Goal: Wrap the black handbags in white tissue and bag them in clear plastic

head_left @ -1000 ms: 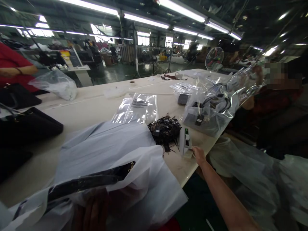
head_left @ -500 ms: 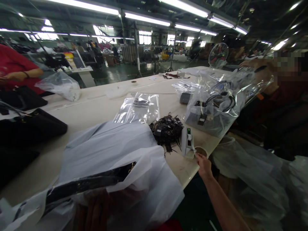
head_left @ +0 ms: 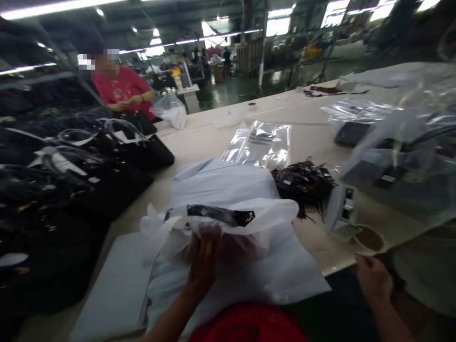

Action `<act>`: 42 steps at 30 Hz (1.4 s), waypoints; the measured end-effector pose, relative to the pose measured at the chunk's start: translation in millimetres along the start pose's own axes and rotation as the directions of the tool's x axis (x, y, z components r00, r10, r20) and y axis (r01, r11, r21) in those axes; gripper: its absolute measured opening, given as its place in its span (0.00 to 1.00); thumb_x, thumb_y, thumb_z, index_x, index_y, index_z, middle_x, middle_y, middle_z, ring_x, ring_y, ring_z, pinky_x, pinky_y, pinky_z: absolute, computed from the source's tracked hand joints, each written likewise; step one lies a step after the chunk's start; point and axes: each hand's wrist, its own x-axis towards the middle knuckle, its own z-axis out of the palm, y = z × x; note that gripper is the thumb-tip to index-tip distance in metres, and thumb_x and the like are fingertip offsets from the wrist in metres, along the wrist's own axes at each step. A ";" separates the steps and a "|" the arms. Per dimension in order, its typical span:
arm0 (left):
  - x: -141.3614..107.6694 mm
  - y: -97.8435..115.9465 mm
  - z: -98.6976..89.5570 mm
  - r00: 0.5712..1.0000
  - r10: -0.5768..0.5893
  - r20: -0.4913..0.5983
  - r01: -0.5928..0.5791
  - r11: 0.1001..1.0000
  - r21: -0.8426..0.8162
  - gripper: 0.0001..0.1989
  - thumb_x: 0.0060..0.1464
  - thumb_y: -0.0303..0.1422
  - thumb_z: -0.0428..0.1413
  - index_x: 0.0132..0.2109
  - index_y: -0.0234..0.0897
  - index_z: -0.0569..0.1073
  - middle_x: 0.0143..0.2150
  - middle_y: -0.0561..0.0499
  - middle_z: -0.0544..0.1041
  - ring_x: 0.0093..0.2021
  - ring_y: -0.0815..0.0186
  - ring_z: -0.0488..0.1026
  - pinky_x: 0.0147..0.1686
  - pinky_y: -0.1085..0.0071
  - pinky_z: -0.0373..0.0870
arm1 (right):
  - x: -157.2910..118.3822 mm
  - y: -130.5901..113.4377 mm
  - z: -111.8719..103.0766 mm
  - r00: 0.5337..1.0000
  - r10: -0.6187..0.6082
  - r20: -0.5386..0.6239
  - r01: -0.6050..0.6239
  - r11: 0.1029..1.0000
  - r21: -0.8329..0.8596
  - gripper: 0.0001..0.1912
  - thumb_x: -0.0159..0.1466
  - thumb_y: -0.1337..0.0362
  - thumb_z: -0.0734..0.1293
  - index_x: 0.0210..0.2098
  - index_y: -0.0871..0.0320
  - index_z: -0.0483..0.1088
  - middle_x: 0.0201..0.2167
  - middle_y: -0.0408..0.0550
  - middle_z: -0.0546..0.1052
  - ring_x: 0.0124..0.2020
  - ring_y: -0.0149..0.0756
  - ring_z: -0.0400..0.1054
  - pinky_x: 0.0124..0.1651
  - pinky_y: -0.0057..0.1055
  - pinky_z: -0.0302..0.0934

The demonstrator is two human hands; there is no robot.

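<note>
The dark strap [head_left: 213, 214] with gold-coloured metal at one end sits near the table's near edge, inside a translucent white wrap [head_left: 274, 213] on a pale sheet [head_left: 228, 183] that overhangs that edge; the left hand [head_left: 206, 254] lies against the wrap just below the strap, fingers close together, though I cannot tell whether they pinch it.

The right hand [head_left: 374, 280] is just off the near edge, fingers curled in; whether anything is pinched there, I cannot tell; just beyond it, on the table [head_left: 199, 142] by that edge, stand a roll [head_left: 370, 237] and a small white device [head_left: 342, 209], probably a tape dispenser.

The step in hand looks like holding the wrap closed for fastening; the next move calls for a steady left hand and a clear path for the right one.

Further out lie black tags [head_left: 302, 183] and clear bags [head_left: 267, 142]; black handbags [head_left: 103, 175] crowd the left edge.
</note>
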 end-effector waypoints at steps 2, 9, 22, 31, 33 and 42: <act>-1.8 -1.7 1.4 1.000 0.013 0.012 -0.014 1.000 0.021 0.27 0.56 0.17 0.44 0.64 0.26 0.54 0.61 0.29 0.60 0.65 0.45 0.49 0.60 0.45 0.52 | -31.1 -18.2 -10.4 0.997 0.002 0.080 -0.008 0.997 0.072 0.15 0.48 0.50 0.61 0.24 0.55 0.68 0.25 0.55 0.74 0.28 0.48 0.67 0.31 0.40 0.60; -9.2 -4.4 2.0 1.000 0.029 0.010 -0.029 0.999 -0.021 0.24 0.56 0.19 0.44 0.59 0.24 0.61 0.61 0.29 0.60 0.64 0.44 0.50 0.60 0.45 0.53 | -198.0 -163.6 -16.1 0.614 -0.552 0.563 0.048 0.739 0.672 0.14 0.56 0.52 0.66 0.29 0.57 0.70 0.25 0.44 0.72 0.28 0.32 0.65 0.32 0.26 0.61; -10.8 -14.7 2.9 0.997 0.077 -0.007 -0.077 0.982 -0.172 0.22 0.55 0.18 0.43 0.56 0.19 0.62 0.60 0.29 0.62 0.66 0.47 0.47 0.59 0.53 0.60 | -258.4 -244.8 79.2 0.810 -0.264 0.524 -0.095 0.822 0.561 0.24 0.50 0.42 0.64 0.16 0.58 0.65 0.14 0.42 0.65 0.18 0.29 0.57 0.22 0.27 0.53; -14.8 -24.7 7.9 0.994 0.100 -0.054 -0.112 0.949 -0.294 0.21 0.55 0.17 0.40 0.56 0.16 0.62 0.61 0.27 0.61 0.66 0.48 0.43 0.58 0.54 0.63 | -261.6 -254.2 83.7 0.873 -0.206 0.442 0.044 0.936 0.350 0.28 0.52 0.37 0.61 0.16 0.56 0.67 0.16 0.48 0.72 0.21 0.36 0.66 0.26 0.30 0.57; -14.1 -26.2 7.7 0.992 0.112 -0.058 -0.124 0.945 -0.301 0.21 0.55 0.17 0.40 0.56 0.16 0.62 0.61 0.27 0.59 0.66 0.47 0.43 0.58 0.53 0.63 | -261.9 -255.4 84.4 0.881 -0.212 0.424 0.089 0.952 0.292 0.29 0.54 0.37 0.60 0.16 0.56 0.67 0.17 0.49 0.73 0.22 0.37 0.67 0.28 0.31 0.57; -11.4 -34.0 8.1 0.985 0.142 -0.095 -0.167 0.923 -0.346 0.21 0.56 0.18 0.40 0.56 0.15 0.62 0.58 0.25 0.64 0.66 0.47 0.43 0.56 0.52 0.65 | -265.3 -244.1 90.2 0.863 -0.205 0.463 0.006 0.919 0.395 0.28 0.52 0.38 0.63 0.12 0.55 0.62 0.11 0.43 0.68 0.14 0.31 0.62 0.20 0.28 0.56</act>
